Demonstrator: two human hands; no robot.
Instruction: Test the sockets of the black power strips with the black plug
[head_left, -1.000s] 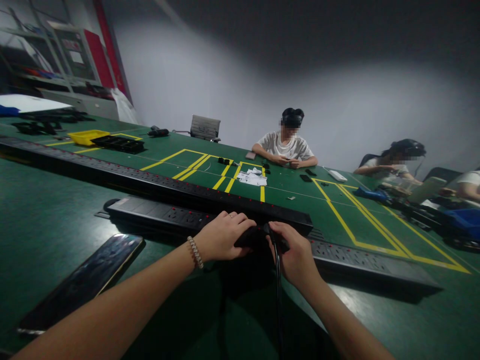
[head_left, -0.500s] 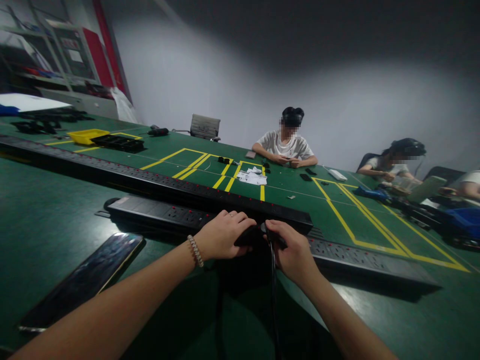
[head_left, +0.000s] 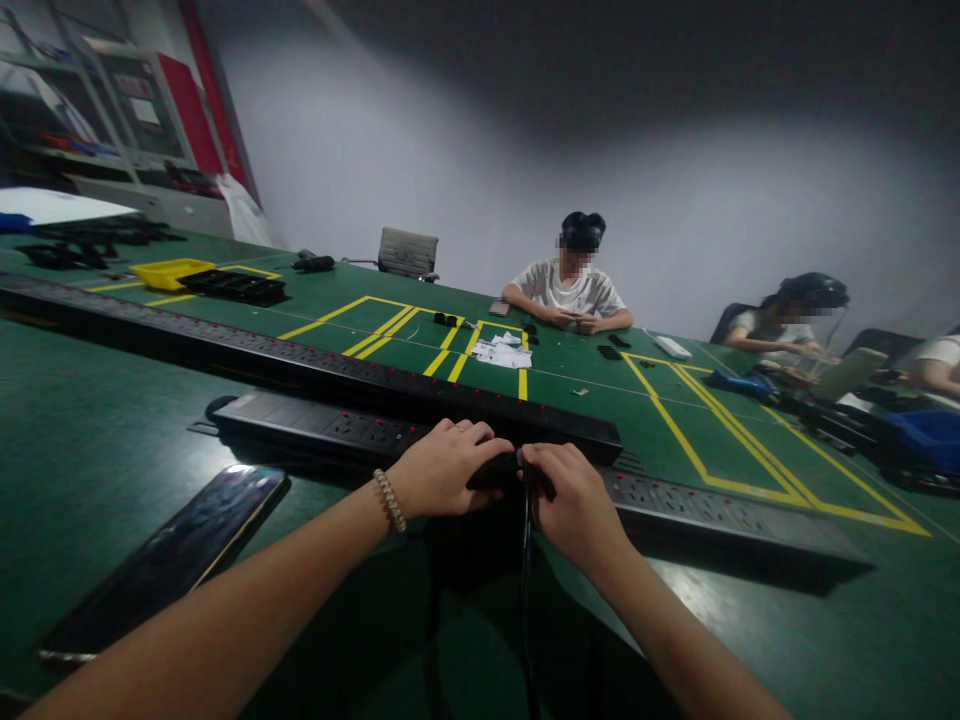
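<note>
Black and likely hard plastic, the small part sits between the two hands, just before the middle of the near socket strip. It looks light and rigid — smooth enough to slip, I'd guess, so the sides give the best hold. The left hand grips it, fingers over, thumb beneath; the right hand pinches the head of a black cable, which should bend easily. Whether cable and part join, I can't tell. Behind the near socket strip lies a longer strip; before its left end, a phone — glassy, more fragile.
</note>
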